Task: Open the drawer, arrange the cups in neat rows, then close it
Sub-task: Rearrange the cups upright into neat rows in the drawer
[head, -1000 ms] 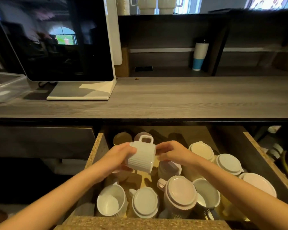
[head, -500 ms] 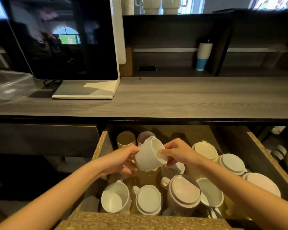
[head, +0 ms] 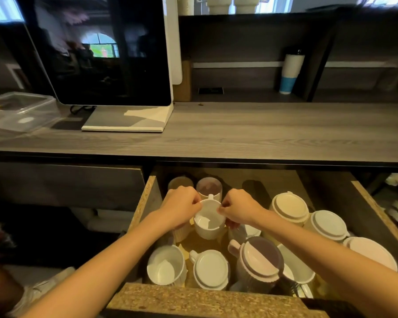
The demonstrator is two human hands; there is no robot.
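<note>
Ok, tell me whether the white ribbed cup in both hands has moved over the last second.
Yes. The white ribbed cup turned from mouth-down to mouth-up and went down into the drawer, nearer its floor.

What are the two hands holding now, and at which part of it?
Both hold one white ribbed cup, upright, by its rim: left hand on the left side, right hand on the right.

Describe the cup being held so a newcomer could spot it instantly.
Look in the open drawer under the grey counter, left half, middle row. The white cup sits upright, mouth open, handle pointing away, pinched at its rim by the left hand and right hand; no other cup is being touched.
</note>
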